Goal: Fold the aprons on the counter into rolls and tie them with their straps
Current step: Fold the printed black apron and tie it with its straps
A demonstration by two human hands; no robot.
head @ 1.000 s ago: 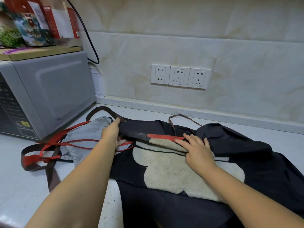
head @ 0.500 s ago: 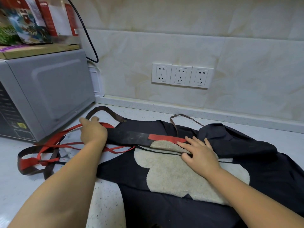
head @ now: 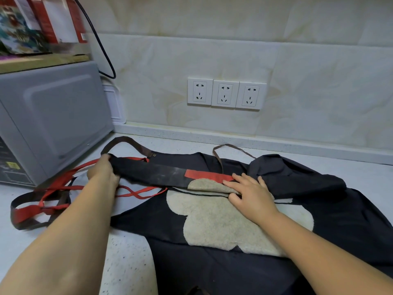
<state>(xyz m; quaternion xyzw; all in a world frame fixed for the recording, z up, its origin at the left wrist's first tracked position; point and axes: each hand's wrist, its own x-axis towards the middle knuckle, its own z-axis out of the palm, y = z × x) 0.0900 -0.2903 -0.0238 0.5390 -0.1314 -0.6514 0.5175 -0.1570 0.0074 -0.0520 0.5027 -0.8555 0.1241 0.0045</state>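
Note:
A dark navy apron (head: 212, 269) with a beige flower-shaped patch (head: 212, 222) lies spread on the white counter (head: 127, 262). Its far edge is folded over into a dark band (head: 157, 173) with a red trim piece (head: 204, 174). My left hand (head: 102, 173) grips the left end of that folded band. My right hand (head: 251, 194) presses flat on the fold where the beige patch turns over, fingers spread. Red straps (head: 53, 188) and brown straps (head: 125, 141) trail to the left. Another dark fabric bunch (head: 297, 175) lies at the right.
A grey microwave (head: 49, 120) stands at the left with a wooden board (head: 42, 60) and boxes on top, and a black cable (head: 100, 43) hangs behind it. Three wall sockets (head: 225, 93) sit on the tiled backsplash beyond the counter's back ledge (head: 276, 143).
My left hand slid left along the folded edge and took hold of its end, pulling the band taut. My right hand stayed pressed on the fold.

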